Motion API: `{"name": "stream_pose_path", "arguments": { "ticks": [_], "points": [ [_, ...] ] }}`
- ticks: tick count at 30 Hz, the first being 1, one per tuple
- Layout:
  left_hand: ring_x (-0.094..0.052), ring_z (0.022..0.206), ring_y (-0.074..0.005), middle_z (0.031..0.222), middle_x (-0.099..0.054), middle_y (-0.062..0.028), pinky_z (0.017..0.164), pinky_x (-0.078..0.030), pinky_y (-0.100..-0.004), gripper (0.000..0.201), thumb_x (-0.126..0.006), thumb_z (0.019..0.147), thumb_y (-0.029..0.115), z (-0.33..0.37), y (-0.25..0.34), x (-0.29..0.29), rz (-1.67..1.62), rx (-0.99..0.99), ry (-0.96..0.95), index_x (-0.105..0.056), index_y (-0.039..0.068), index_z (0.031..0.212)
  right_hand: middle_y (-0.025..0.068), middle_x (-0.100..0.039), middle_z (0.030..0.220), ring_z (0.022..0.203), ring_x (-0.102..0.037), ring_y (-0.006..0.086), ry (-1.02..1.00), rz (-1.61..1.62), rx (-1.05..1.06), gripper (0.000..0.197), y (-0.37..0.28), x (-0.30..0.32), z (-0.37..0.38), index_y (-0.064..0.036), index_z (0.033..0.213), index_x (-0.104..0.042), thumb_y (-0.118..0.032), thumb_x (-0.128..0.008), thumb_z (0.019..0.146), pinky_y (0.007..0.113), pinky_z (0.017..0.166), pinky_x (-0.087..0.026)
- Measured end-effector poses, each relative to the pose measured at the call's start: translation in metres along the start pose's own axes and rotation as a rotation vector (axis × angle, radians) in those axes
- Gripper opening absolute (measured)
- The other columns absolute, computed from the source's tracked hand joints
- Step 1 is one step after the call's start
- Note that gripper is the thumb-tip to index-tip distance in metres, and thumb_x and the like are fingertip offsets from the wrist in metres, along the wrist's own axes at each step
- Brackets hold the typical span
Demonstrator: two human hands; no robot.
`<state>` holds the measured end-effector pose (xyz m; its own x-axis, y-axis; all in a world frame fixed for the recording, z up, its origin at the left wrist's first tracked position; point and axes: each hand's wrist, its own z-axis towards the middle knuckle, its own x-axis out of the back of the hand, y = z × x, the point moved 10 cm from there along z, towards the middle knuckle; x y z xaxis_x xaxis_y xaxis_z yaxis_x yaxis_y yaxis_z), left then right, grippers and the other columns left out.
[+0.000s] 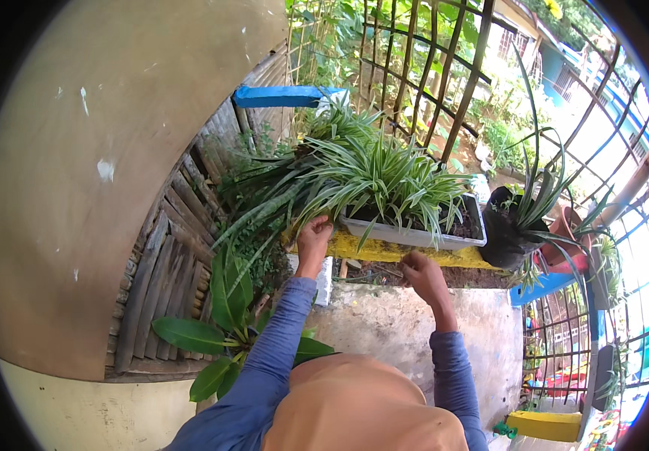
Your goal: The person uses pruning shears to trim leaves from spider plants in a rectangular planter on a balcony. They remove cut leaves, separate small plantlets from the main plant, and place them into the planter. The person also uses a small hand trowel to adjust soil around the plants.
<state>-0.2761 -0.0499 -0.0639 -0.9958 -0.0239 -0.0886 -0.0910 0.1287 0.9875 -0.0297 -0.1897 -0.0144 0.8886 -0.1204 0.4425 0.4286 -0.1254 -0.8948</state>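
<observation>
Grey rectangular plastic planter [415,236], filled with a striped green-and-white spider plant [373,177], is sitting on a yellow painted ledge [384,252] just above the middle of the head view. Fingers of the left hand [314,239] are curling together against the planter's left end at about nine o'clock of the trough, under the drooping leaves; whether they are gripping the rim cannot be told. Fingers of the right hand [424,274] are bending inward, knuckles up, pressing at the yellow ledge's lower edge at six o'clock of the planter; their tips are hidden. Both forearms are wearing blue long sleeves [279,338]. At three o'clock of the planter, a black plastic grow bag [506,239] with tall narrow leaves is standing just beside it. A broad-leaved green plant [223,331] is growing at eight o'clock, against weathered wooden slats [167,278].
</observation>
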Motion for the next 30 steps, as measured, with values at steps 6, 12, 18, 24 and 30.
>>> {"name": "stream_pose_path", "arguments": {
  "ticks": [6,12,18,24,30],
  "points": [
    [-0.057,0.057,-0.0092,0.078,-0.065,-0.0063,0.05,-0.044,-0.0252,0.026,-0.063,0.085,0.011,0.021,0.062,0.024,0.316,-0.321,-0.018,-0.063,0.001,0.109,0.0139,-0.066,0.077,0.06,-0.064,0.0161,-0.05,0.062,0.022,0.02,-0.077,-0.058,0.025,0.0029,0.099,-0.06,-0.006,-0.059,0.08,0.028,0.06,-0.05],
    [-0.057,0.058,-0.0084,0.078,-0.065,-0.0058,0.051,-0.045,-0.026,0.022,-0.062,0.086,0.012,0.028,0.104,0.047,0.518,-0.544,-0.06,-0.065,0.0,0.104,0.0222,-0.066,0.085,0.075,-0.064,0.038,-0.122,-0.479,0.167,0.026,-0.12,-0.123,0.091,0.0041,0.094,-0.062,-0.014,-0.059,0.076,0.044,0.071,-0.052],
    [-0.055,0.058,-0.0076,0.077,-0.062,-0.0024,0.051,-0.045,-0.0251,0.024,-0.062,0.087,0.014,0.035,0.073,0.062,0.335,-0.182,-0.2,-0.063,0.0,0.107,0.0115,-0.062,0.056,0.047,-0.062,0.0166,-0.179,-0.167,-0.319,0.025,-0.085,-0.088,0.148,0.0037,0.066,-0.062,-0.013,-0.056,0.084,0.03,0.043,-0.051],
    [-0.053,0.06,-0.0071,0.078,-0.062,-0.0023,0.054,-0.046,-0.0241,0.021,-0.06,0.087,0.012,0.052,0.071,0.054,0.257,-0.158,-0.252,-0.065,0.001,0.104,0.0141,-0.063,0.063,0.045,-0.06,0.0211,0.017,0.436,-0.308,0.089,-0.063,-0.044,0.129,-0.0252,0.148,0.007,-0.01,-0.056,0.088,0.033,0.039,-0.049],
    [-0.062,0.079,-0.0189,0.099,-0.064,-0.0105,0.072,-0.05,-0.0324,0.027,-0.066,0.082,0.023,0.096,0.099,0.0,0.668,-0.481,-0.288,-0.069,0.003,0.099,0.0133,-0.063,0.064,0.047,-0.061,0.0206,0.015,0.417,-0.274,0.086,-0.065,-0.041,0.123,-0.0257,0.149,0.003,-0.009,-0.056,0.088,0.032,0.04,-0.049]
  ]
}}
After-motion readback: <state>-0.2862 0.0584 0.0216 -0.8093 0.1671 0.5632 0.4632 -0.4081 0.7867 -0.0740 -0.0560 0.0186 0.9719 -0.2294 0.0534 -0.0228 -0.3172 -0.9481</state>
